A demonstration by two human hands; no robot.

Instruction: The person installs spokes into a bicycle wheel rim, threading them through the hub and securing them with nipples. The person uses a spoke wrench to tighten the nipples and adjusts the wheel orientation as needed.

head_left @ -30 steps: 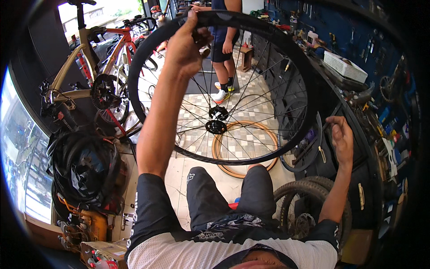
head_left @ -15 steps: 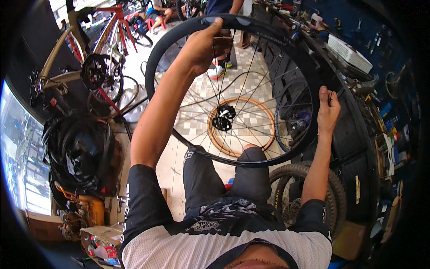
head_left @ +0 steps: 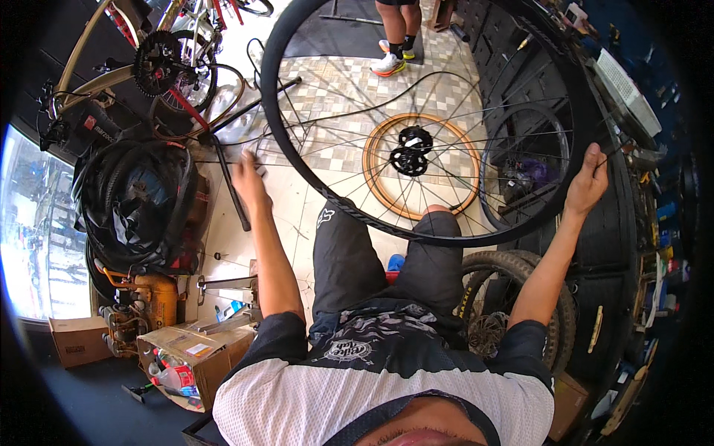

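Wheel point(head_left: 415, 140) with a broad black rim point(head_left: 446, 240), thin dark spokes and a black hub point(head_left: 409, 160) is held up in front of the person, tilted so that its whole face shows except the top, which the view cuts off. The person's right hand point(head_left: 587, 182) holds its right side, thumb up along the rim; the left hand point(head_left: 249, 178) is off the wheel, fingers loosely spread and slightly blurred. The rim's lower edge overlaps both knees point(head_left: 435, 227) in view; whether it touches them cannot be told. On the right, the rim comes close in view to the dark counter point(head_left: 599, 260), leaving little room there. More room lies left, where pale floor point(head_left: 286, 215) shows between the left hand and the knees, though a black bar point(head_left: 234, 189) lies just beside that hand. Through the spokes a tan ring point(head_left: 370, 167) shows on the floor, and another person's legs point(head_left: 398, 33) stand beyond. Half a second ago the left hand gripped the rim's top; now it has let go and dropped to the left, and the wheel appears higher and farther right in view.
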